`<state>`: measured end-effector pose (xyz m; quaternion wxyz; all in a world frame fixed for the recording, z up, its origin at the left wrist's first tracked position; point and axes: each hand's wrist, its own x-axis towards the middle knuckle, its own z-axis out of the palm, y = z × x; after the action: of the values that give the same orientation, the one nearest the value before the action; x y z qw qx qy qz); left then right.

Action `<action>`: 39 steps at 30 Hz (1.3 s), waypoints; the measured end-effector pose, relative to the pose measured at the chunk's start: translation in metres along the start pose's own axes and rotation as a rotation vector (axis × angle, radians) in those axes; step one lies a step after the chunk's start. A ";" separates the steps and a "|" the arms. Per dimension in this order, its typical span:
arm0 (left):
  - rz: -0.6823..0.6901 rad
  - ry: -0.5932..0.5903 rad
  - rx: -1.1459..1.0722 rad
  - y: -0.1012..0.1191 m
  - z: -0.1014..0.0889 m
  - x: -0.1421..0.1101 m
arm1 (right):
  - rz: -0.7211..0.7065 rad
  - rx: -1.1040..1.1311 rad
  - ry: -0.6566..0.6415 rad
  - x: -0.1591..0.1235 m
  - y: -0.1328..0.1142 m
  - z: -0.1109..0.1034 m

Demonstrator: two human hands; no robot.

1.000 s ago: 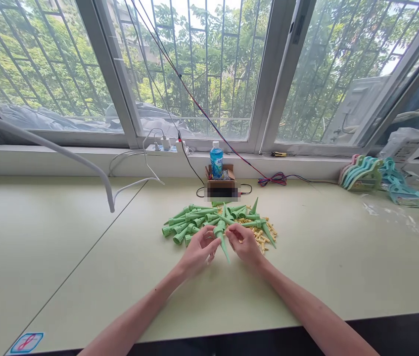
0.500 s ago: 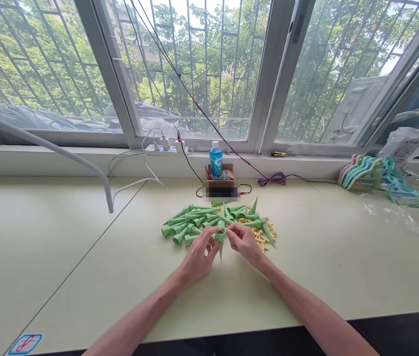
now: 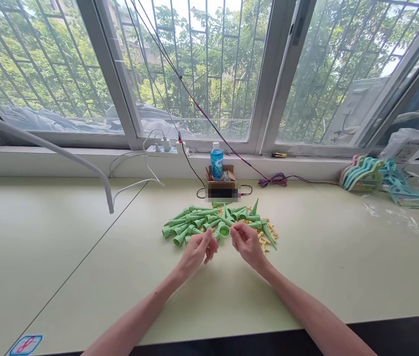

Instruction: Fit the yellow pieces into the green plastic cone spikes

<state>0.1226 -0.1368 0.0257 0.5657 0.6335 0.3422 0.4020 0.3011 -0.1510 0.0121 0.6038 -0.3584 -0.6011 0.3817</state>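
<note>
My left hand (image 3: 197, 251) is just in front of a pile of green cone-shaped spikes (image 3: 187, 223), its fingers loosely curled and apart, with nothing visible in them. One green spike with a round collar (image 3: 224, 231) has its open end facing me, between my two hands. My right hand (image 3: 246, 241) is closed in a pinch beside that collar. Whatever sits between its fingertips is too small or hidden to make out. Small yellow pegs (image 3: 264, 241) lie scattered by the right hand, partly under the green spikes.
Behind the pile stand a blue-labelled bottle (image 3: 216, 162) and a small cardboard box (image 3: 227, 174). A cable bundle (image 3: 273, 180) lies at the back. Pastel hangers (image 3: 363, 173) and clear plastic scraps (image 3: 398, 217) are on the right. A white tube (image 3: 83, 163) arches over the left side.
My left hand has let go of the green spike it held and drawn slightly back. The spike's point no longer shows below the hands. My right hand stays pinched, slightly farther right.
</note>
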 end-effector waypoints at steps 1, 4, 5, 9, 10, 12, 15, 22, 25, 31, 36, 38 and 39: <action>-0.061 -0.047 -0.044 0.002 0.000 0.000 | -0.029 -0.052 -0.012 -0.001 0.000 0.000; -0.180 -0.135 -0.134 0.008 0.001 -0.002 | -0.119 -0.208 -0.056 -0.002 -0.001 0.000; -0.197 -0.148 -0.147 0.008 0.002 -0.002 | -0.145 -0.245 -0.067 -0.002 -0.002 0.000; -0.202 -0.175 -0.150 0.008 0.002 -0.003 | -0.184 -0.308 -0.084 -0.002 -0.004 0.000; -0.198 -0.180 -0.145 0.007 0.002 -0.003 | -0.183 -0.310 -0.086 -0.001 -0.004 0.000; -0.182 -0.184 -0.138 0.005 0.001 -0.003 | -0.177 -0.307 -0.089 -0.002 -0.003 -0.001; -0.150 -0.194 -0.129 0.005 0.001 -0.002 | -0.169 -0.299 -0.093 -0.002 -0.001 -0.001; -0.027 -0.128 0.116 0.004 0.000 -0.003 | -0.096 -0.273 -0.100 -0.001 0.001 -0.001; 0.122 -0.044 0.270 0.001 -0.001 -0.004 | -0.039 -0.234 -0.094 0.000 0.002 -0.001; 0.378 -0.020 0.552 -0.009 -0.002 -0.004 | 0.066 -0.221 -0.089 0.001 0.003 -0.001; 0.400 0.001 0.631 -0.012 -0.002 -0.004 | 0.099 -0.203 -0.096 0.001 0.003 0.000; 0.381 0.007 0.609 -0.010 -0.001 -0.004 | 0.090 -0.197 -0.092 0.001 0.003 0.000; 0.366 0.012 0.592 -0.008 0.000 -0.004 | 0.083 -0.194 -0.086 0.001 0.003 0.000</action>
<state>0.1204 -0.1395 0.0170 0.2741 0.8184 0.3282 0.3839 0.3005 -0.1487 0.0098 0.5235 -0.4230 -0.6452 0.3616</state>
